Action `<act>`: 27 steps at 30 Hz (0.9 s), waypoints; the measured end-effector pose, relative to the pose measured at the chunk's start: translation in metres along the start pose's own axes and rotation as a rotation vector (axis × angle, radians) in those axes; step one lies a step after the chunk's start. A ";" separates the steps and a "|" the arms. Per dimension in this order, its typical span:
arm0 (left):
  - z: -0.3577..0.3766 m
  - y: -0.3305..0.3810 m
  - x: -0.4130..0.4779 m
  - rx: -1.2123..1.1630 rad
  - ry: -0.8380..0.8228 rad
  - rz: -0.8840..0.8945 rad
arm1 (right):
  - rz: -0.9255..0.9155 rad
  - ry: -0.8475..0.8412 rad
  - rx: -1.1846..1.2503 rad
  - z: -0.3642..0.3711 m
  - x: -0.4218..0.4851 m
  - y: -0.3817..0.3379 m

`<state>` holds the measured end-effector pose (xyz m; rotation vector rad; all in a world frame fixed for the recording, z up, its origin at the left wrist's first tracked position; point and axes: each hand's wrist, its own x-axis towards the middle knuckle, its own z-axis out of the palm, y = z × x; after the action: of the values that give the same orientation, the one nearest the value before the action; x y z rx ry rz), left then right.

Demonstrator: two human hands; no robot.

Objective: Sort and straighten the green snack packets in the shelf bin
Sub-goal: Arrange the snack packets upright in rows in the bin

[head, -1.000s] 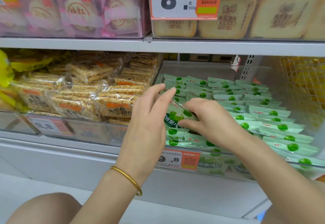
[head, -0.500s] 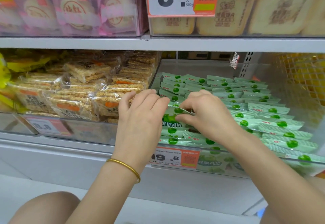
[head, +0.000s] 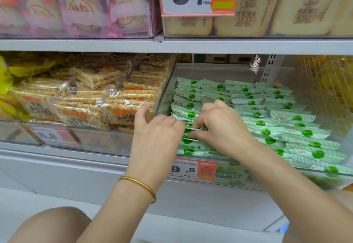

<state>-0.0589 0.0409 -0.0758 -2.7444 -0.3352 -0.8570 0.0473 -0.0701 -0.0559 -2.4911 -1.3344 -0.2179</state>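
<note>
Pale green snack packets (head: 298,134) with a green dot lie in overlapping rows inside a clear plastic shelf bin (head: 286,174). Both hands work at the bin's front left. My left hand (head: 156,139), a gold bangle on its wrist, has its fingers curled over the left end of one green packet (head: 188,129), thumb raised. My right hand (head: 223,128) pinches the same packet's serrated edge between thumb and fingers. Most of that packet is hidden by the hands.
A clear bin of cereal bars (head: 99,105) stands directly left. Price tags (head: 193,170) hang on the bin fronts. The upper shelf (head: 172,45) holds pink packets and beige cakes. Yellow goods behind mesh (head: 328,82) lie to the right.
The upright green packet has been pushed down flat into the left row. Left-hand fingers went from straight to curled; both hands sank lower into the bin.
</note>
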 end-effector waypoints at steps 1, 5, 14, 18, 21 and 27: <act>0.000 0.000 0.000 0.002 -0.012 -0.007 | 0.007 0.027 -0.009 -0.001 -0.001 0.002; -0.002 0.001 0.004 -0.013 -0.092 0.005 | -0.007 0.030 -0.021 0.000 -0.003 0.002; -0.003 0.009 0.004 -0.256 0.060 0.065 | 0.127 0.120 0.290 -0.013 0.007 0.024; 0.007 0.016 -0.002 -0.391 -0.153 0.016 | 0.101 0.075 0.260 -0.006 0.016 0.022; 0.003 0.016 -0.004 -0.444 -0.226 -0.001 | 0.030 -0.015 0.133 0.002 0.017 0.016; -0.002 0.018 -0.009 -0.429 -0.306 0.009 | 0.005 0.040 0.161 0.008 0.020 0.015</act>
<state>-0.0619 0.0222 -0.0818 -3.2819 -0.2106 -0.5539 0.0712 -0.0597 -0.0605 -2.3441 -1.2772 -0.1518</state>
